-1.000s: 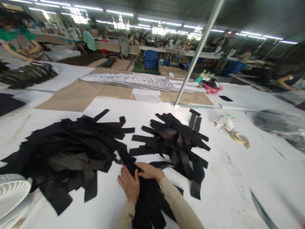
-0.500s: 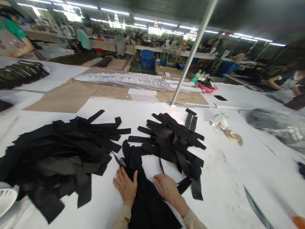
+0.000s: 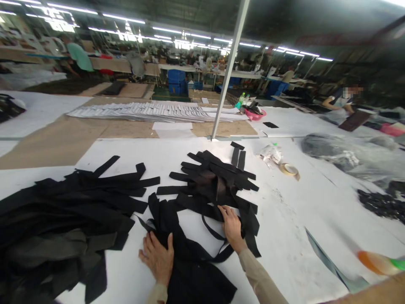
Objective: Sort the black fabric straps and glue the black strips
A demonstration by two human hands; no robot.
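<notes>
My left hand (image 3: 157, 256) lies flat, fingers spread, on the left edge of a black fabric piece (image 3: 186, 257) spread on the white table (image 3: 300, 219) in front of me. My right hand (image 3: 231, 227) reaches forward and rests with fingers out on the near edge of a heap of black fabric strips (image 3: 215, 185). A thin black strap (image 3: 215, 236) curves between the two hands. A larger heap of black strips (image 3: 69, 219) lies to the left.
A roll of tape (image 3: 288, 169) and a crumpled plastic bag (image 3: 269, 153) lie right of the strips. A metal pole (image 3: 228, 69) rises from the table. White paper patterns (image 3: 152, 112) lie on brown board behind. Scissors (image 3: 335, 264) lie at right. Other people work at far tables.
My right hand moved forward from the black piece to the middle heap of strips. My left hand stayed on the piece. The view swung to the right.
</notes>
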